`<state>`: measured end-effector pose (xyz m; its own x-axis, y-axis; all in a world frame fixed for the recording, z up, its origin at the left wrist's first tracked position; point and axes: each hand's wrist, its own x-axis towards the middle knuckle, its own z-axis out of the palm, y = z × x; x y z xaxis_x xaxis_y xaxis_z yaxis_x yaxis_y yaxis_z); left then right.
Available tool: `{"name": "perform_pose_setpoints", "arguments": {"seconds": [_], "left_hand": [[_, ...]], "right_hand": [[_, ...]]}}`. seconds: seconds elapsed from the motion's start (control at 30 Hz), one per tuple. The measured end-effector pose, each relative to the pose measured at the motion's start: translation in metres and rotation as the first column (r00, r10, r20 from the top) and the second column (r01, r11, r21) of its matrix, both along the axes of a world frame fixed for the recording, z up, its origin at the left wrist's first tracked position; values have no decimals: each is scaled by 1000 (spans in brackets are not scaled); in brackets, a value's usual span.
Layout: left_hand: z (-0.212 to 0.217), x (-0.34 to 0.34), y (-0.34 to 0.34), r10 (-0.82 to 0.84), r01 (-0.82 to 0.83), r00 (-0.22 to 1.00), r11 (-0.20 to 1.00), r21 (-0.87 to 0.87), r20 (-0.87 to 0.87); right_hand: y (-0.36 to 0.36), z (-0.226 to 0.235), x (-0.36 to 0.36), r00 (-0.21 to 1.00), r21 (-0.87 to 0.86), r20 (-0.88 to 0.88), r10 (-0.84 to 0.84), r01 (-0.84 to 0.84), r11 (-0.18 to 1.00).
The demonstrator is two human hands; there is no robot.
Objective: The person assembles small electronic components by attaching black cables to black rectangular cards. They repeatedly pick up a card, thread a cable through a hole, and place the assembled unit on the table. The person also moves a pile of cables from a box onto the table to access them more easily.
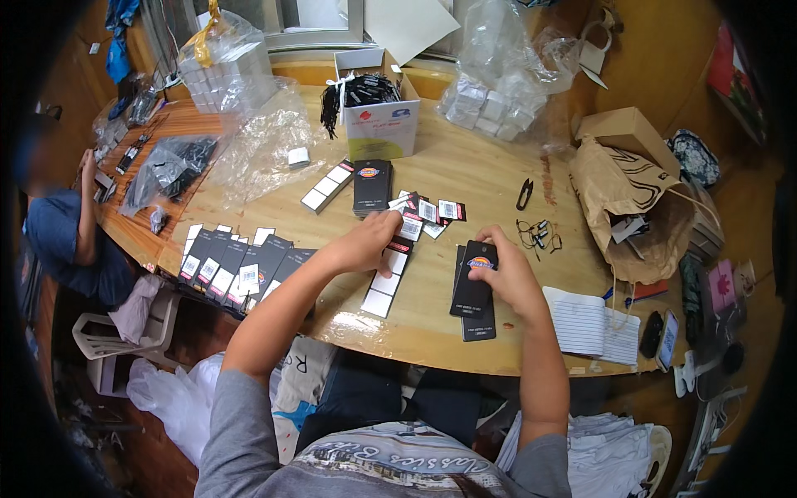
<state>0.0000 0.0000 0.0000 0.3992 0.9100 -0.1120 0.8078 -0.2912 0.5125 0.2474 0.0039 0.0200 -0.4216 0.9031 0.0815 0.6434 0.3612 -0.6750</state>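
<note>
My right hand (508,274) rests on a black hang tag (474,286) lying on the wooden table (465,166), fingers gripping its upper edge, with another black tag under it. My left hand (371,241) reaches over a strip of white stickers (385,284) and touches the strip near a scatter of small barcode labels (427,212). A stack of black tags (372,184) lies just beyond my left hand. A fanned row of finished black tags with white labels (237,266) lies at the table's left edge.
A white box of black strings (374,108) stands at the back, between clear bags of white boxes (226,62). Small black snips (525,192), a lined notebook (591,324), a brown paper bag (631,199) and phones lie to the right. Another person (70,224) sits at far left.
</note>
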Motion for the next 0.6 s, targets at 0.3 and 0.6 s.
{"name": "perform_pose_setpoints", "arguments": {"seconds": [0.3, 0.6], "left_hand": [[-3, 17, -32, 313, -263, 562, 945, -193, 766], [-8, 25, -61, 431, -427, 125, 836, -344, 894]], "right_hand": [[-20, 14, -33, 802, -297, -597, -11, -208, 932], [42, -8, -73, 998, -15, -58, -12, 11, 1000]]}}
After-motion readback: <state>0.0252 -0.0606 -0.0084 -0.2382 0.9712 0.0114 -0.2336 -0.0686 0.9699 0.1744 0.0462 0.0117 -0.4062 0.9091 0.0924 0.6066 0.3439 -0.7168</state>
